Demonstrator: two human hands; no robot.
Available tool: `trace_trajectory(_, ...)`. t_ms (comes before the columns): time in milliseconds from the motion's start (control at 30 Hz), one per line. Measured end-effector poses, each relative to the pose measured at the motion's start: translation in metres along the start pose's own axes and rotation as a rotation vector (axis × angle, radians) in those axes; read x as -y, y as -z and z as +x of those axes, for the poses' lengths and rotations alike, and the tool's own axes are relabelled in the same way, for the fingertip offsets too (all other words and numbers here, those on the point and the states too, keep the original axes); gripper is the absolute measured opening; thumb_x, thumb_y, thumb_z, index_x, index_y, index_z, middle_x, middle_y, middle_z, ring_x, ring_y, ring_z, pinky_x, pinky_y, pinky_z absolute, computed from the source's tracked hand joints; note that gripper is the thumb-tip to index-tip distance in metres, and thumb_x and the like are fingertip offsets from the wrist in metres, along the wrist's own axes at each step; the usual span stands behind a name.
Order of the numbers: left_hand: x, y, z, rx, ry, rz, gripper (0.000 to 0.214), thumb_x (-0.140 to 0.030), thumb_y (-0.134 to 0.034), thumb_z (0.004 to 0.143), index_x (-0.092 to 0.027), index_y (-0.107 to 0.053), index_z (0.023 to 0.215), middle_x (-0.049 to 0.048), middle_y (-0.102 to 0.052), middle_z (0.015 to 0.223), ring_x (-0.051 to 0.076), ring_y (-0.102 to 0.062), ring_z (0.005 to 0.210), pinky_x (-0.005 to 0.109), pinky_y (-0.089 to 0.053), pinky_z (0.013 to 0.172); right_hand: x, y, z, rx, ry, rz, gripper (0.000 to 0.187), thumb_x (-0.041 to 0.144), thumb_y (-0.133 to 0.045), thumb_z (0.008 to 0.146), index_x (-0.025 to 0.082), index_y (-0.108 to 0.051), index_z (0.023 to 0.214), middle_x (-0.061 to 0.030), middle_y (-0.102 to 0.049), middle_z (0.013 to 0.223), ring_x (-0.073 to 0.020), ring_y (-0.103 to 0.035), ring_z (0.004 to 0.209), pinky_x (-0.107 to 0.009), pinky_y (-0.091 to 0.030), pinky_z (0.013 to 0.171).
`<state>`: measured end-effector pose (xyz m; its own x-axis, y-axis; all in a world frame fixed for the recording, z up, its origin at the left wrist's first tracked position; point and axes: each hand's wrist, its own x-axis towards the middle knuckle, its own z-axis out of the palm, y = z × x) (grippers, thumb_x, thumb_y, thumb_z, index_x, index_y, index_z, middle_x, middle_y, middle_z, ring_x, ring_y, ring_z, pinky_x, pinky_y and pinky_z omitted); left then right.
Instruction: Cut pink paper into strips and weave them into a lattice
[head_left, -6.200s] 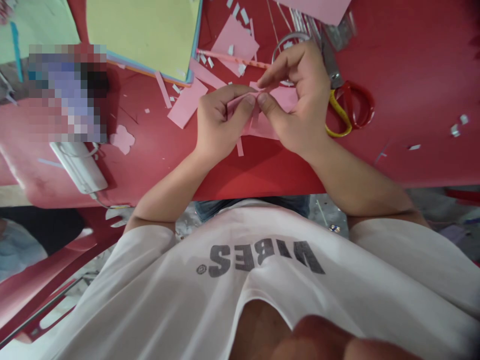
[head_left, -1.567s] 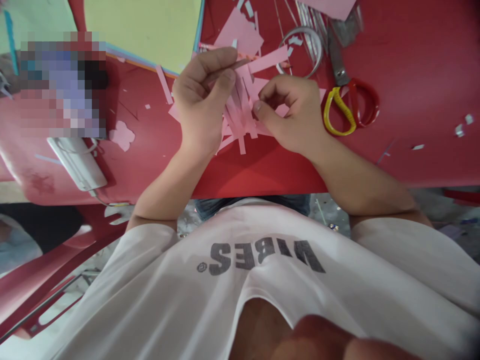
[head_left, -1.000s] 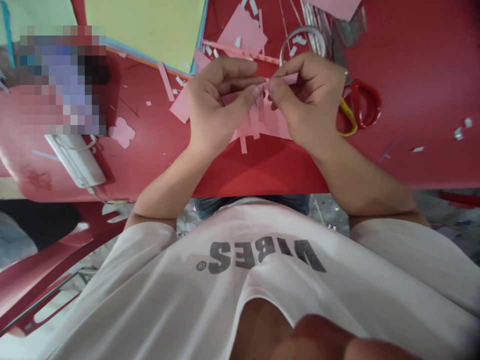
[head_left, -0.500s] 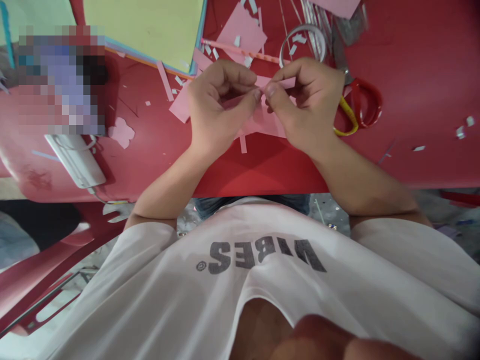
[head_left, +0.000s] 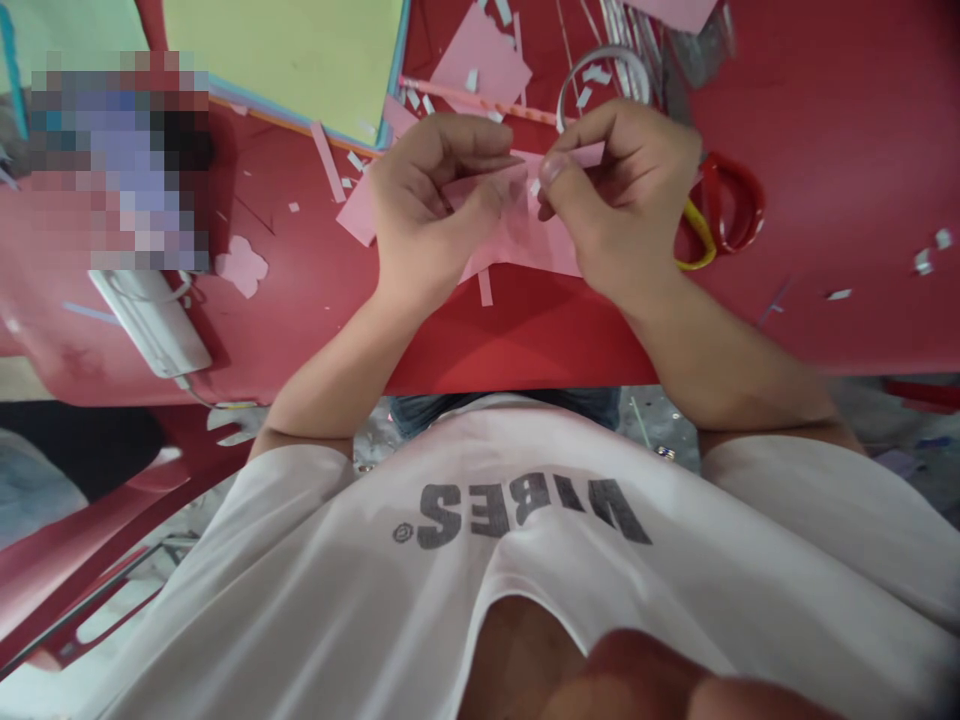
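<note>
My left hand (head_left: 435,200) is closed over pink paper, its thumb lying below its curled fingers. My right hand (head_left: 626,190) pinches a pink paper strip (head_left: 590,155), whose end sticks out behind the thumb. A small white bit (head_left: 535,187) shows at the right thumb's tip. The hands are slightly apart, and I cannot tell whether both hold the same piece. Beneath them, a larger pink paper sheet (head_left: 517,240) rests on the red table, partly hidden. From its lower edge a narrow pink strip (head_left: 486,288) sticks out.
Scissors with red and yellow handles (head_left: 731,205) lie beside my right hand. Behind are a pink pencil (head_left: 480,98), a tape roll (head_left: 564,100) and stacked coloured paper (head_left: 292,60). A white power bank (head_left: 154,325) and pink flower cutout (head_left: 244,265) lie left. Scraps litter the red table (head_left: 840,200).
My fingertips have drawn apart, the right hand shifting slightly right with the strip. A white bit now shows at the right thumb, and more of the pink sheet is visible between the hands.
</note>
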<state>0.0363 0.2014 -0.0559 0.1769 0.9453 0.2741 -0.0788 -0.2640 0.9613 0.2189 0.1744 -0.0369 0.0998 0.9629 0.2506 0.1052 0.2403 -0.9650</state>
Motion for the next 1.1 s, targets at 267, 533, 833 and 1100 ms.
trace_trajectory(267,0.006,0.008,0.002,-0.022,-0.006,0.112,0.027,-0.051,-0.087,0.087,-0.033,-0.081,0.106,0.0021,-0.081,0.104,0.024,-0.072,0.094,0.043,-0.061,0.085,-0.021,-0.007,0.003,-0.005,0.017,0.193,0.006,0.028,-0.076,0.092,0.028,-0.073,0.086,0.0024,-0.063,0.07,-0.0169,-0.055,0.059,-0.037,-0.037,0.058)
trace_trajectory(533,-0.007,0.004,0.001,-0.037,0.071,0.124,0.019,-0.036,-0.086,0.087,-0.04,-0.079,0.104,-0.0021,-0.08,0.108,0.024,-0.072,0.099,0.043,-0.06,0.089,-0.025,-0.003,0.002,0.168,-0.043,0.117,0.009,0.028,-0.075,0.086,0.025,-0.07,0.078,-0.0001,-0.064,0.072,-0.0183,-0.057,0.066,-0.035,-0.043,0.061)
trace_trajectory(833,0.006,0.007,0.002,-0.024,0.01,0.119,0.023,-0.031,-0.086,0.086,-0.028,-0.078,0.107,0.0033,-0.079,0.105,0.023,-0.071,0.097,0.041,-0.057,0.089,-0.017,-0.001,0.006,0.159,0.004,0.096,0.019,0.014,-0.07,0.08,0.024,-0.062,0.066,0.0022,-0.057,0.063,-0.0154,-0.051,0.059,-0.032,-0.037,0.055)
trace_trajectory(1100,-0.009,0.004,0.002,-0.044,0.029,0.113,0.021,-0.021,-0.086,0.084,-0.033,-0.081,0.1,-0.0014,-0.081,0.102,0.021,-0.075,0.096,0.038,-0.062,0.087,-0.021,0.0,0.005,0.153,-0.024,0.082,0.019,0.025,-0.079,0.081,0.027,-0.063,0.071,0.0021,-0.058,0.066,-0.0172,-0.052,0.063,-0.034,-0.04,0.056)
